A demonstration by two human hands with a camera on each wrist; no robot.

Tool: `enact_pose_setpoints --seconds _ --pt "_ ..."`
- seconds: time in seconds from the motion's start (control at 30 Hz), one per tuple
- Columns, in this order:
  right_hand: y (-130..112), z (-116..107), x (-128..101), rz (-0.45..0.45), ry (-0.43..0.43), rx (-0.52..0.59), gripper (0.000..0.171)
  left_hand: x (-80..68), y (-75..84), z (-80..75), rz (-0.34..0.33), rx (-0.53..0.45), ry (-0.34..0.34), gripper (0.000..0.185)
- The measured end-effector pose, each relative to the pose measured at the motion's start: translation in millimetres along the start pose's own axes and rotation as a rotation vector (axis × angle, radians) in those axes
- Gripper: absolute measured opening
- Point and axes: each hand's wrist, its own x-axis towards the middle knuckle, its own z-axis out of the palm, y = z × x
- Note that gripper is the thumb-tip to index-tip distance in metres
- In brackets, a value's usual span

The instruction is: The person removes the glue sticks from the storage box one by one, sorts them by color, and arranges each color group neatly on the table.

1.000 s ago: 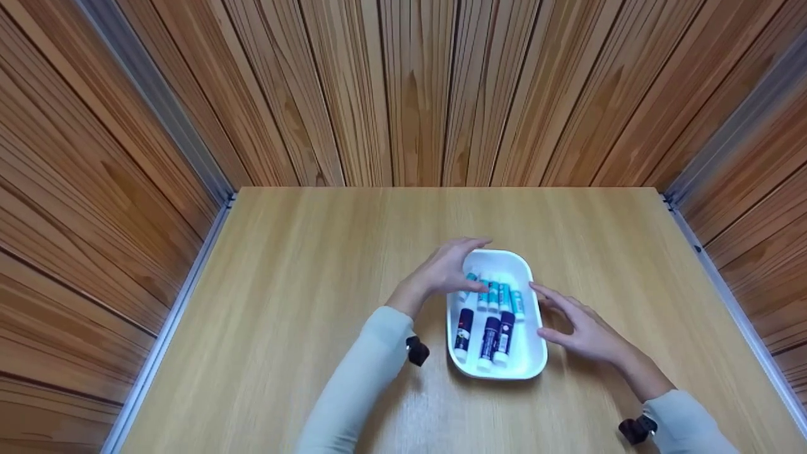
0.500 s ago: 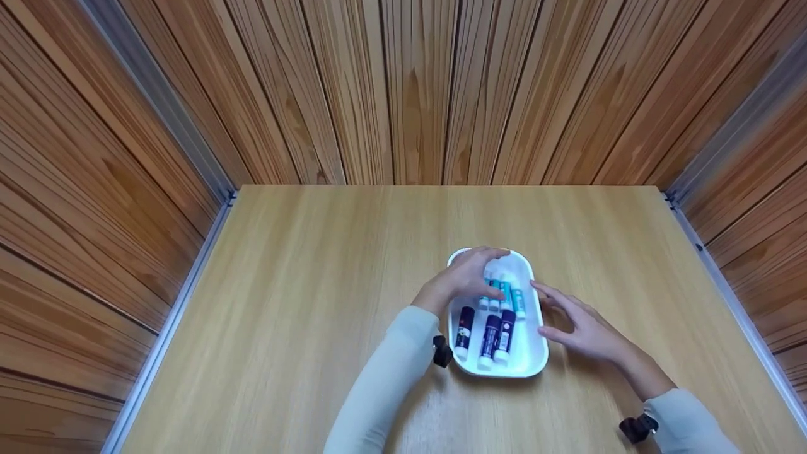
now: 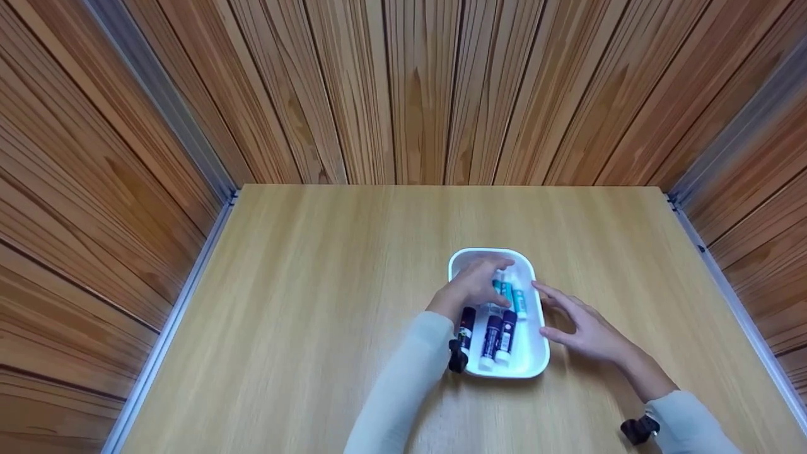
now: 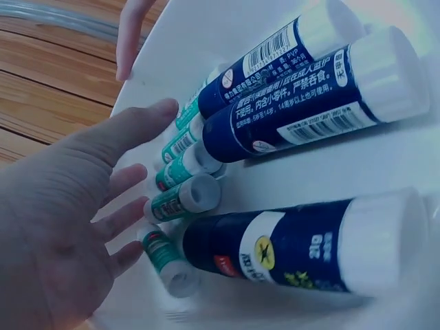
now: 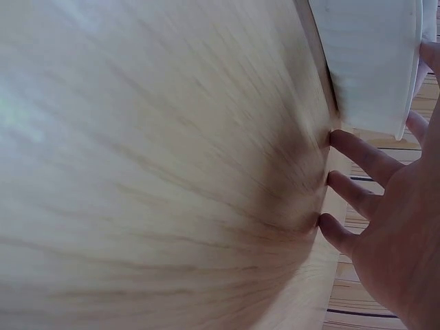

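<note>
A white tray holds several small teal glue sticks in its far half. Three larger navy glue sticks with white ends lie in the near half. My left hand reaches in over the left rim, above the teal sticks. In the left wrist view its thumb is spread apart from its fingers, with the teal sticks near the fingertips and nothing gripped. At the tray's right side, my right hand touches the rim with thumb and forefinger. Its other fingers rest on the table.
The tray stands on a light wooden table. Wood-plank walls enclose its back and both sides, with grey metal strips along the side edges. A black wrist camera on the left arm overhangs the tray's left rim.
My left hand has moved right and slightly nearer, from the tray's left rim to over the teal glue sticks. The right hand and the tray have stayed put.
</note>
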Motion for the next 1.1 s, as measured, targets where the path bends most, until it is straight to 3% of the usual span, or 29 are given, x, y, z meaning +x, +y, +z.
enact_pose_setpoints --seconds 0.33,0.67,1.1 --pt "1.3 0.5 -0.2 -0.014 0.009 0.005 0.083 9.3 0.2 4.7 -0.009 0.104 0.017 0.079" --pt "-2.0 -0.3 -0.5 -0.012 0.005 0.02 0.082 13.2 -0.5 0.6 -0.021 0.118 -0.055 0.084" --pt "-1.0 0.2 -0.4 -0.015 0.002 0.018 0.082 17.0 -5.6 8.1 0.01 0.194 -0.004 0.081"
